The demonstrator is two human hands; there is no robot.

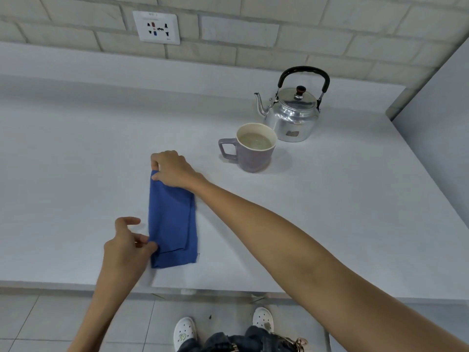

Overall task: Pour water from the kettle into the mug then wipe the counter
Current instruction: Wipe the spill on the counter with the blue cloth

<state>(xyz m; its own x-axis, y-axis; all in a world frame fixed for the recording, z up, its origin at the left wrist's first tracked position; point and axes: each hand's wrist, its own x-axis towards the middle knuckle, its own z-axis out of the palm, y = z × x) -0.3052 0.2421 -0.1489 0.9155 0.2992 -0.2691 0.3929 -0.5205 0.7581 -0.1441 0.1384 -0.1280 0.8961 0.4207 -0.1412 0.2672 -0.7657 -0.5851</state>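
A folded blue cloth (172, 222) lies flat on the white counter (76, 161), long side pointing away from me. My right hand (172, 170) pinches its far left corner. My left hand (129, 246) pinches the near left edge between thumb and fingers. A lilac mug (253, 148) holding water stands to the right of the cloth, its handle facing left. Just behind the mug sits a shiny metal kettle (294, 115) with a black handle, its lid on and its spout pointing left.
A wall socket (157, 27) is set in the grey brick wall behind the counter. A side wall (441, 102) closes off the counter on the right. The counter's front edge (76, 285) runs near my body, with tiled floor below.
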